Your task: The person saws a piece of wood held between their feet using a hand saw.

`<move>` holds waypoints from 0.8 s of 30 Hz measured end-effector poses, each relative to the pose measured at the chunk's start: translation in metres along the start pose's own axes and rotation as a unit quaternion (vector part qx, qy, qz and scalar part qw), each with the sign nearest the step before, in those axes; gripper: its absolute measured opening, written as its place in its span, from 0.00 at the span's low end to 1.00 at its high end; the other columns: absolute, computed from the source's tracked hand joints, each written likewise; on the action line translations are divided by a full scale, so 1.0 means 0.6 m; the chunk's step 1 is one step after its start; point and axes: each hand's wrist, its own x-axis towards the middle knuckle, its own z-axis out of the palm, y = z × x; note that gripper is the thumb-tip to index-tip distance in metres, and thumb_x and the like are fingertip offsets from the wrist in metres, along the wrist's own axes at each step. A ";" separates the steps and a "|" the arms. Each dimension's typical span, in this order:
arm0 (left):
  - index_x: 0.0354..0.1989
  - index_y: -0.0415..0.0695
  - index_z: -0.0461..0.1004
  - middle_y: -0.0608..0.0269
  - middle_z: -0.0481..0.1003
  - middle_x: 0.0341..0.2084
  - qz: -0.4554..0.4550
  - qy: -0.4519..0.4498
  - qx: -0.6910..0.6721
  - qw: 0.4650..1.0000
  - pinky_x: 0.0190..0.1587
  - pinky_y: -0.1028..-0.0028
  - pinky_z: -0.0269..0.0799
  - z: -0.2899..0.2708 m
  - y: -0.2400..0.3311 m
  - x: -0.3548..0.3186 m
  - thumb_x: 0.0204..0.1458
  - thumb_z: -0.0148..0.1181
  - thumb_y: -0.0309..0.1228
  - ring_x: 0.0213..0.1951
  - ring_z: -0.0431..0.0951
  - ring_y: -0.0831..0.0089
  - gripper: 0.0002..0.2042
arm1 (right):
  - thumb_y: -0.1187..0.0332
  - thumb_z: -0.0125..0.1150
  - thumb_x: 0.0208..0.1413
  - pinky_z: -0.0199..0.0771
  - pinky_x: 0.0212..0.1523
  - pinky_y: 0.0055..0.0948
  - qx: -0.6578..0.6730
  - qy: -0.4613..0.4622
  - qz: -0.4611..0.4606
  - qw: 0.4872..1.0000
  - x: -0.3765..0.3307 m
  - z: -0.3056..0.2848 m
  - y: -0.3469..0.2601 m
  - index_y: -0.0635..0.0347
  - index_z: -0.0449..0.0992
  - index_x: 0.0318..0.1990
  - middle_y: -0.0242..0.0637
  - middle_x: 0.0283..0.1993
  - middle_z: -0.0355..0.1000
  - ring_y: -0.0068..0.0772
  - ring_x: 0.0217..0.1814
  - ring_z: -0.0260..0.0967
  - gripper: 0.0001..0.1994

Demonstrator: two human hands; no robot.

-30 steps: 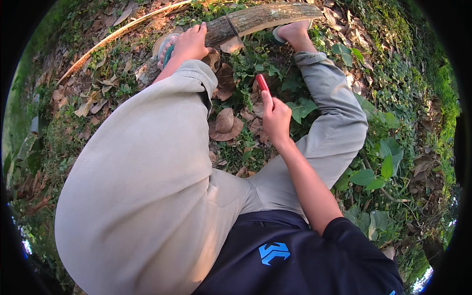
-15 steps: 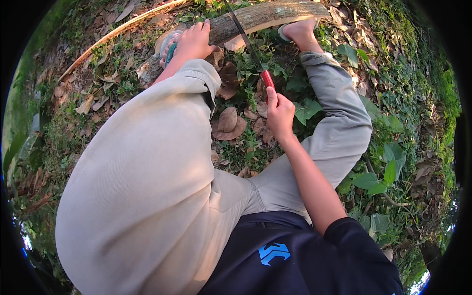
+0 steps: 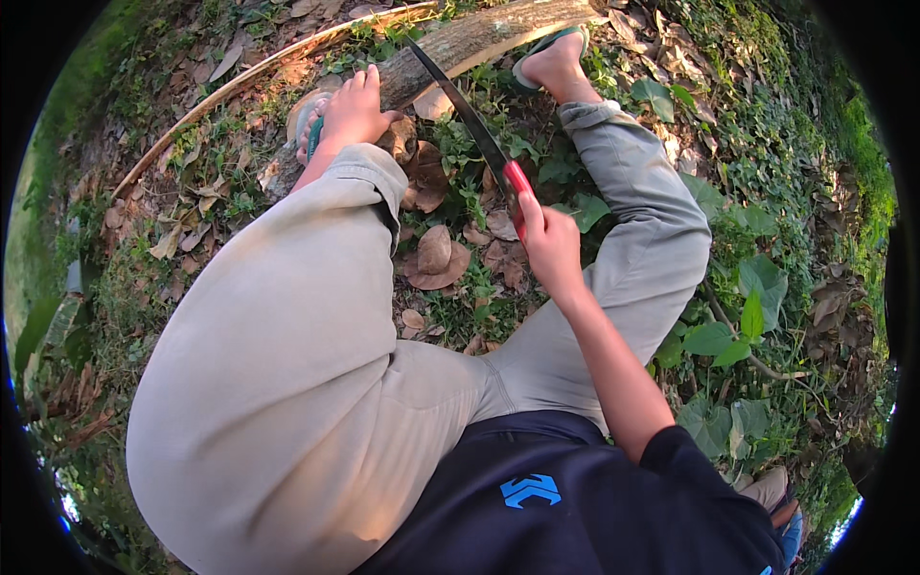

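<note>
My right hand (image 3: 553,247) is closed around the red handle of a hand saw (image 3: 476,123) with a long, dark, slightly curved blade. The blade points up and to the left, its tip lying over a barked log (image 3: 460,43). My left hand (image 3: 353,113) rests on the log to the left of the blade, its fingers stretched out and the thumb apart. Next to that hand, my left foot in a flip-flop (image 3: 314,134) is partly hidden by it. Whether the saw teeth touch the wood cannot be made out.
My right foot (image 3: 556,67), also in a flip-flop, stands by the log's right end. A long, pale wood strip (image 3: 259,72) lies at the far left. Dry leaves (image 3: 436,264) and green plants (image 3: 728,335) cover the ground.
My right hand has drawn the saw back toward me, and the blade tip has come down over the log. My left hand stays on the log. The view has shifted slightly.
</note>
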 end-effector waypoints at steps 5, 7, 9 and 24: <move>0.75 0.42 0.55 0.54 0.68 0.65 0.000 -0.004 -0.009 1.000 0.65 0.54 0.68 0.007 -0.016 -0.021 0.49 0.73 0.53 0.66 0.70 0.54 0.50 | 0.48 0.53 0.73 0.53 0.20 0.30 0.019 -0.022 0.078 0.997 -0.104 -0.088 -0.060 0.64 0.71 0.19 0.28 0.14 0.61 0.19 0.18 0.55 0.32; 0.75 0.42 0.54 0.54 0.67 0.66 0.000 0.006 -0.004 1.000 0.65 0.54 0.68 0.008 -0.021 -0.013 0.49 0.73 0.52 0.66 0.69 0.54 0.49 | 0.49 0.54 0.72 0.52 0.19 0.29 0.023 -0.030 0.123 0.992 -0.129 -0.124 -0.067 0.64 0.71 0.19 0.27 0.14 0.60 0.17 0.18 0.55 0.31; 0.75 0.42 0.54 0.53 0.66 0.67 0.009 0.003 -0.004 1.000 0.65 0.54 0.67 0.009 -0.016 -0.011 0.48 0.73 0.52 0.67 0.69 0.54 0.50 | 0.51 0.56 0.72 0.51 0.18 0.26 0.071 -0.018 0.129 0.989 -0.135 -0.147 -0.073 0.62 0.70 0.18 0.25 0.14 0.61 0.15 0.16 0.54 0.30; 0.72 0.36 0.59 0.48 0.71 0.60 0.018 0.018 -0.034 0.999 0.65 0.59 0.68 -0.005 -0.008 -0.013 0.45 0.76 0.44 0.64 0.71 0.53 0.47 | 0.39 0.52 0.66 0.74 0.38 0.48 -0.021 -0.038 -0.032 0.999 0.287 0.078 -0.199 0.70 0.81 0.25 0.53 0.24 0.76 0.55 0.30 0.77 0.36</move>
